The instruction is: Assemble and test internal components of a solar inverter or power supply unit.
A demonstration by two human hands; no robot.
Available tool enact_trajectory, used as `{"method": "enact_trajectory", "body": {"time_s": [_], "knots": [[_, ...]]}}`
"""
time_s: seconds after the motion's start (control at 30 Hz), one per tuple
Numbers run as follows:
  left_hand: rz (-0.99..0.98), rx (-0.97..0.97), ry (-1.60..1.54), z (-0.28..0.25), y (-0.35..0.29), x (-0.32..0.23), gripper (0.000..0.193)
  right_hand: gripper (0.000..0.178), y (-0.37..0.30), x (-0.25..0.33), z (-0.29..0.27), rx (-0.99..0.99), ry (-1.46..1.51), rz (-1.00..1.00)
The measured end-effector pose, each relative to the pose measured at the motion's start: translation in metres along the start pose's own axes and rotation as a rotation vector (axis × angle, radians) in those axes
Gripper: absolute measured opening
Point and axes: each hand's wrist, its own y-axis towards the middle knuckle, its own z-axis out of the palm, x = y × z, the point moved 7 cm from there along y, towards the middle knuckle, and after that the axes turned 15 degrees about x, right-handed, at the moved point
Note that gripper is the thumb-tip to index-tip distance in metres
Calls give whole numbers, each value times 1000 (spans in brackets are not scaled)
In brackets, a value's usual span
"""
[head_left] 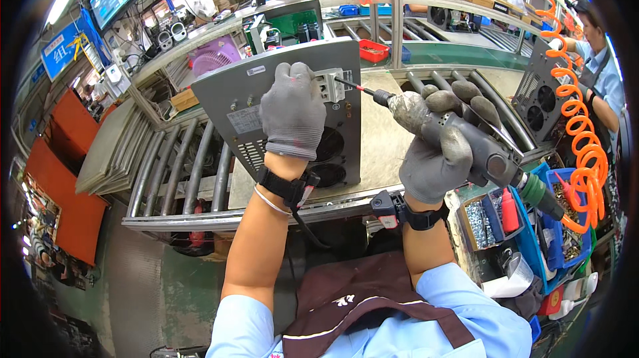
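Note:
A grey metal-cased unit stands upright before me, with round fans and vent slots low on its back panel. My left hand, in a grey glove, rests against that panel with its fingers curled beside a light grey terminal block. Whatever those fingertips pinch is hidden. In my gloved right hand is a pneumatic screwdriver, held nearly level with the fingers wrapped round it. Its long dark bit points left, and the tip reaches the terminal block.
Roller conveyors run on both sides of the work board. Blue bins of screws and a red bottle sit at right, beside a coiled orange air hose. A co-worker stands far right by another unit.

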Motion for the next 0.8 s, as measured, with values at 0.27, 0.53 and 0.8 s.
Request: {"method": "enact_trajectory", "body": {"time_s": [0.27,0.53,0.8], "knots": [[164,-136,300,10,-6,-23,8,55,-2,1,2,87,53,-75],[354,-50,451,12,-4,-34,8,54,-1,-7,-7,26,155,-45],[334,-56,59,3,3,-19,11,52,1,-11,-17,160,-124,-72]]}}
